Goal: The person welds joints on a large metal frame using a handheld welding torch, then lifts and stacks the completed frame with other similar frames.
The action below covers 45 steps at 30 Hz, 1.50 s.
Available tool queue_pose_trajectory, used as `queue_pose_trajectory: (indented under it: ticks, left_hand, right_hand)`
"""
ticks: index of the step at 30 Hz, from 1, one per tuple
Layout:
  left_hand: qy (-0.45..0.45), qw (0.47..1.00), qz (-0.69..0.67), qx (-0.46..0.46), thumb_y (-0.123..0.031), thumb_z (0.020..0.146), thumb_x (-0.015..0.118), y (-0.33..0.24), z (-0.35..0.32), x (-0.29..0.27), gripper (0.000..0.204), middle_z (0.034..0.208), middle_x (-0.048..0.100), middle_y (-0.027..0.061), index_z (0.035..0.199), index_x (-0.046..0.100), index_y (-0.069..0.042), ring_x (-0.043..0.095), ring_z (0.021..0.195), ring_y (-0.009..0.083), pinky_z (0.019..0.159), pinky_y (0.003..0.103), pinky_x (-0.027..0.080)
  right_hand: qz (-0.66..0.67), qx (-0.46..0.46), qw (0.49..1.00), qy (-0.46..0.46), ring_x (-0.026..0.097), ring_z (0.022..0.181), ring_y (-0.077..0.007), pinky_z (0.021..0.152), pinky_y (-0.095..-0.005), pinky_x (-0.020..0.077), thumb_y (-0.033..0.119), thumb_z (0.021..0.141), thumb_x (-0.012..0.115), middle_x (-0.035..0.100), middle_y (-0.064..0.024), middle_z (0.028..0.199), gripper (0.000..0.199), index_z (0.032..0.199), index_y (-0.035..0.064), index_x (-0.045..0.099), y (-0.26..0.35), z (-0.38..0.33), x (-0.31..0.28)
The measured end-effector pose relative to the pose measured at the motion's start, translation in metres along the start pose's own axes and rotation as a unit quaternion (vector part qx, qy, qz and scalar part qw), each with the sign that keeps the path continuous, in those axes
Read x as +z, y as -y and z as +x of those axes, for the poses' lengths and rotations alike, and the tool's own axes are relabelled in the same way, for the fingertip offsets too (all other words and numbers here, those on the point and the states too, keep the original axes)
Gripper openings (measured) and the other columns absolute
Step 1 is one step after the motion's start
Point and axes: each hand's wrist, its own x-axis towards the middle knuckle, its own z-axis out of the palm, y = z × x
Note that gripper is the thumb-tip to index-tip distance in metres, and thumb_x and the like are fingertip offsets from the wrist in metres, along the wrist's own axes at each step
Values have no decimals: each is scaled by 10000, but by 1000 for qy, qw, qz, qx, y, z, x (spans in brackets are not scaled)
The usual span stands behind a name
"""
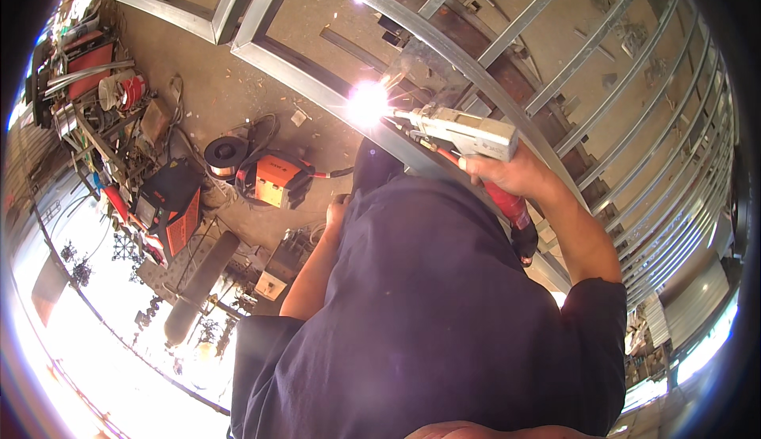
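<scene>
The welding gun (464, 132) is a boxy, pale grey tool with a red handle running down and back from it; it lies roughly level, nozzle pointing left, gripped at its rear end by the right hand (507, 173); its tip meets a long bar of the grey metal frame (444, 39), where a white-hot glare (367, 104) blots out the contact point; the frame is built of light steel sections, long rails joined by many cross pieces, and spreads across the upper and right parts of the view.
</scene>
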Motion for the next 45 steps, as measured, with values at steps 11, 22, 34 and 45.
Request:
queue_pose_trajectory:
  ticks: [11,22,34,45]
  left_hand:
    - [-12,1000,2,18,-365,944,573,-17,-4,-7,394,1079,716,228,1131,692,-39,683,1073,352,890,432,521]
    - [-11,999,36,3,-365,952,581,-11,7,-4,391,1148,705,211,1191,692,-76,661,1125,364,937,447,519]
    - [7,999,47,-9,-437,945,546,-21,4,-8,473,1155,698,230,1223,676,-77,659,1131,365,959,444,509]
    - [-11,997,71,32,-434,942,542,-18,6,-9,464,1098,714,229,1193,688,-72,680,1082,363,919,446,520]
  right_hand:
    - [32,54,997,-38,653,758,-149,668,-312,575,168,822,793,664,-63,988,520,1283,46,585,-46,-51,-33]
    - [-68,108,989,-80,638,1105,-214,972,-372,507,238,783,823,679,-102,1218,626,1339,74,585,-57,-58,-30]
    - [-40,58,996,-57,616,1103,-171,953,-343,507,215,829,783,659,-74,1224,623,1381,52,543,-46,-60,-28]
    - [-124,11,989,-79,635,1034,-162,881,-336,546,217,827,788,665,-76,1183,610,1362,44,550,-56,-63,-31]
